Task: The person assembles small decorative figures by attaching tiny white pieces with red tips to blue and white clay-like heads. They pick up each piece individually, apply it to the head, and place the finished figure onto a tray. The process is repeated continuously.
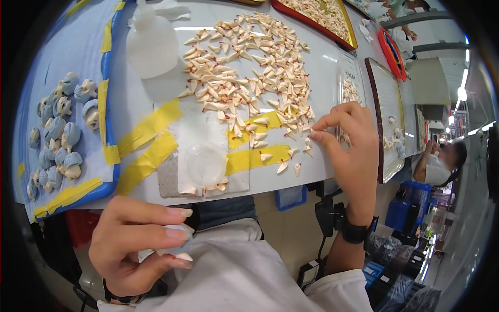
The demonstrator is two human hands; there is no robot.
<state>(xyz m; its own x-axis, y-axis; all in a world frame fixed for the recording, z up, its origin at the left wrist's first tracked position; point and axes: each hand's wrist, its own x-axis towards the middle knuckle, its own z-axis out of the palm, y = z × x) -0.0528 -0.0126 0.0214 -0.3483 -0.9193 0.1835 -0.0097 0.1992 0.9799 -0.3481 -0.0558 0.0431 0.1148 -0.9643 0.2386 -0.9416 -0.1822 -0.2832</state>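
Observation:
My left hand [140, 244], low at the left in front of my body, is closed around a small pale-blue doll head [179, 232], mostly hidden by the fingers. Out over the table's right part, my right hand [348, 138] pinches a small cream pointed piece [309, 140] at the edge of a loose pile. The pile of cream pointed pieces [270, 57], many with red tips, spreads over the white table. A few lie apart near the front edge, below the right fingertips. Blue-haired doll heads [54, 130] stand grouped at the left.
The doll heads stand on a blue-edged board [110, 52] with yellow tape. A white plastic bottle [150, 47] stands at the back left. Near the front edge is a clear round dish [204, 164]. Trays [355, 41] line the back and right; a person [442, 161] sits farther right.

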